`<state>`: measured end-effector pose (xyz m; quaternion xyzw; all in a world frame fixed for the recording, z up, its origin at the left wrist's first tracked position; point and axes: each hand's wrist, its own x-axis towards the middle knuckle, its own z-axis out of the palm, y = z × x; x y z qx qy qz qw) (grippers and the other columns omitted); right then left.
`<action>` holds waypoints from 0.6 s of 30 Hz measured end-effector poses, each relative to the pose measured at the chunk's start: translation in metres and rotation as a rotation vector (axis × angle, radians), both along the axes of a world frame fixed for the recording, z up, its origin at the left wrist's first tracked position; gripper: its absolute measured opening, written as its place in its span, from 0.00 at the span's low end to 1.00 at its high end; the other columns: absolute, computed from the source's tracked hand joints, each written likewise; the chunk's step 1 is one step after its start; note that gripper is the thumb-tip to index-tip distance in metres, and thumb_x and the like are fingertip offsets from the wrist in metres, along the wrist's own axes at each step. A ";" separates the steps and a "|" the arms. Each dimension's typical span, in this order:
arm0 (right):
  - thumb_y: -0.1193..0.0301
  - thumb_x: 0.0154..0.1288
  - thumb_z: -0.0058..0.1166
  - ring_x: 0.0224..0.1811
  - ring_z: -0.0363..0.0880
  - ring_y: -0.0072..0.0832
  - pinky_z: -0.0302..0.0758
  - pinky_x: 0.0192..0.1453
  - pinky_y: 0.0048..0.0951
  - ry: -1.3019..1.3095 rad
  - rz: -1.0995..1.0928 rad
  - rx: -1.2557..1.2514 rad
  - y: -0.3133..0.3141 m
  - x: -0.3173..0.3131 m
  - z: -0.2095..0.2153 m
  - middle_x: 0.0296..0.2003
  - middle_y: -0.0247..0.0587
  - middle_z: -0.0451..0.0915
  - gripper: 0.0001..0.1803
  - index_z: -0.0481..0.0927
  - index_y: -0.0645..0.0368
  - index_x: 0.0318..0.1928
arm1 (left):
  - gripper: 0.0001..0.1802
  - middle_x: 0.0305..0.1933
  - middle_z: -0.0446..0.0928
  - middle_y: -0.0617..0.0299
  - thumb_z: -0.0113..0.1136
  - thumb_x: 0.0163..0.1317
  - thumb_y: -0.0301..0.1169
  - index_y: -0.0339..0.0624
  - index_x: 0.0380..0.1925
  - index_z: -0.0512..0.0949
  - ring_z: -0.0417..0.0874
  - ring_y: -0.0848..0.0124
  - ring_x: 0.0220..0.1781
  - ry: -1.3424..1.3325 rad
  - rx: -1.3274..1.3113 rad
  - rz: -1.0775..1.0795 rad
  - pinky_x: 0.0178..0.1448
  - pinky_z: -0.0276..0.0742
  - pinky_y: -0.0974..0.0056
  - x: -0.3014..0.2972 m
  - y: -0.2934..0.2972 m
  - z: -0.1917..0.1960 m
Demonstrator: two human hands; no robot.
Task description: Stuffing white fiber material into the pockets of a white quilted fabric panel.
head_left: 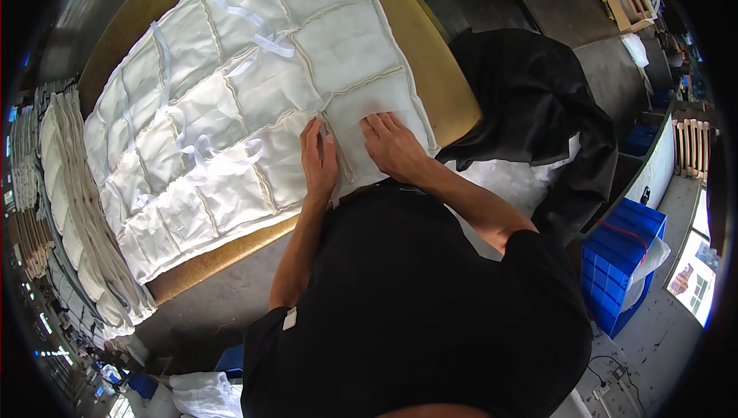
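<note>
Across the worktop [434,72] lies a white quilted panel [254,95]; near the front edge, the left hand [319,168] touches a seam, fingers narrowly spaced, pinch unclear; toward the near right corner, the right hand's [396,147] fingertips are tucked beneath sheer fabric, their grip hidden.

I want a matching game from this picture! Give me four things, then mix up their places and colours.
1. Quilted fabric panel
2. Right hand
3. Plastic crate
4. Bunched cloth

A. Black
B. Spread across the table
C. Blue
D. Touching the panel near its right edge

Pairs: 1-B, 2-D, 3-C, 4-A
</note>
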<state>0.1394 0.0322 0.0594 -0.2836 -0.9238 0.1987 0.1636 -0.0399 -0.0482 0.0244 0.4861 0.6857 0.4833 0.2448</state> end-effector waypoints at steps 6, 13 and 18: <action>0.70 0.64 0.50 0.56 0.75 0.48 0.68 0.65 0.50 -0.344 -0.303 0.068 0.012 -0.013 -0.006 0.48 0.59 0.78 0.16 0.80 0.70 0.46 | 0.18 0.61 0.76 0.47 0.57 0.64 0.24 0.35 0.54 0.78 0.77 0.50 0.64 0.210 0.118 -0.100 0.67 0.71 0.55 0.009 -0.002 0.024; 0.73 0.64 0.49 0.63 0.72 0.49 0.65 0.69 0.52 -0.078 -0.139 -0.016 0.007 0.031 0.006 0.53 0.46 0.79 0.17 0.81 0.63 0.51 | 0.14 0.50 0.81 0.62 0.60 0.56 0.24 0.40 0.43 0.83 0.80 0.62 0.56 0.607 0.042 -0.478 0.56 0.71 0.51 0.034 0.043 0.044; 0.71 0.67 0.48 0.74 0.62 0.53 0.59 0.70 0.66 -0.239 -0.220 0.253 0.007 0.044 0.014 0.55 0.41 0.77 0.21 0.78 0.60 0.59 | 0.19 0.56 0.78 0.60 0.58 0.61 0.30 0.40 0.53 0.81 0.68 0.54 0.71 0.916 -0.081 -0.527 0.67 0.61 0.38 0.053 0.048 0.034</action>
